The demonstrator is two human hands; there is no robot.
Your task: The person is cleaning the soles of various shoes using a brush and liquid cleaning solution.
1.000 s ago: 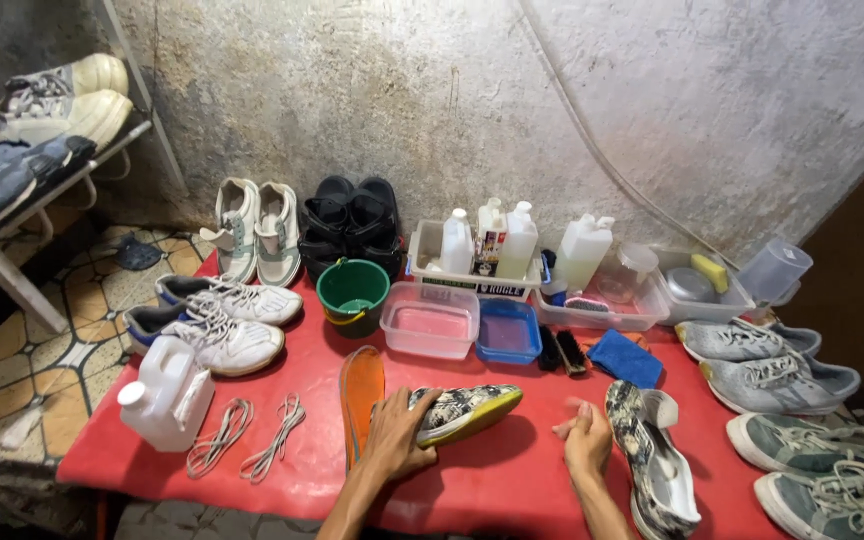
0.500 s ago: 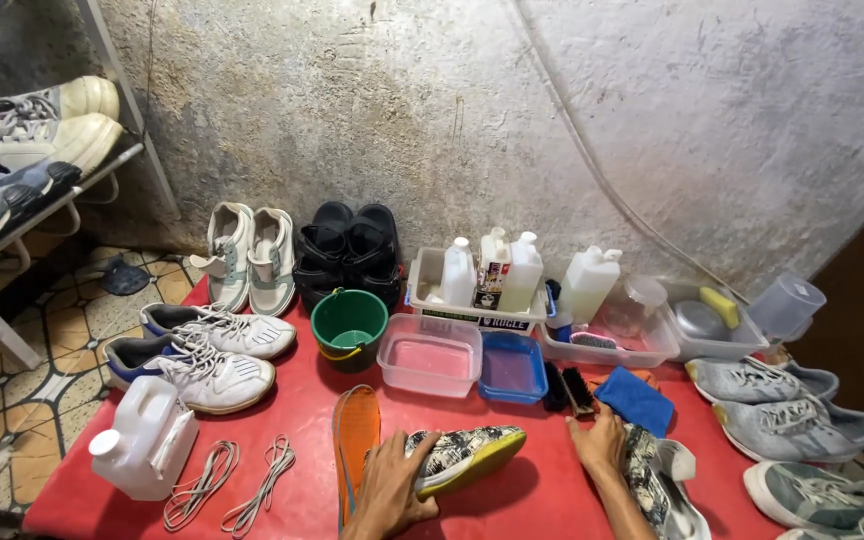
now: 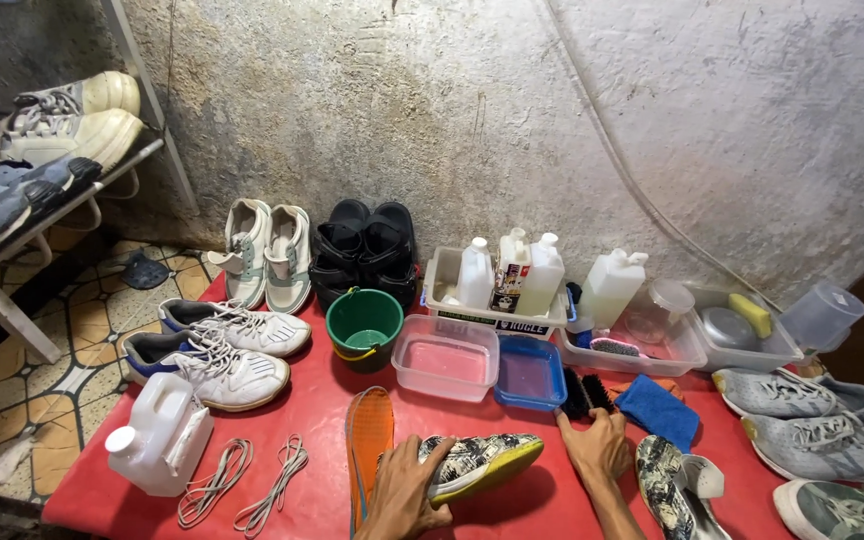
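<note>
Fingers of left hand [image 3: 407,490] spreading over patterned shoe [image 3: 477,462] on red table [image 3: 542,510], pressing it down, not gripping. Keeping that press flat and steady, holding shoe from sliding. Right hand [image 3: 597,445] reaching forward, fingers curling loosely onto black brush [image 3: 584,392], just beside blue tray [image 3: 530,372]. Both wrists lying low, palms down.

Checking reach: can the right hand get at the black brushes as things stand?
Probably yes: the right hand already has its fingertips at the black brushes, with nothing between them; the blue cloth lies off to the side.
</note>
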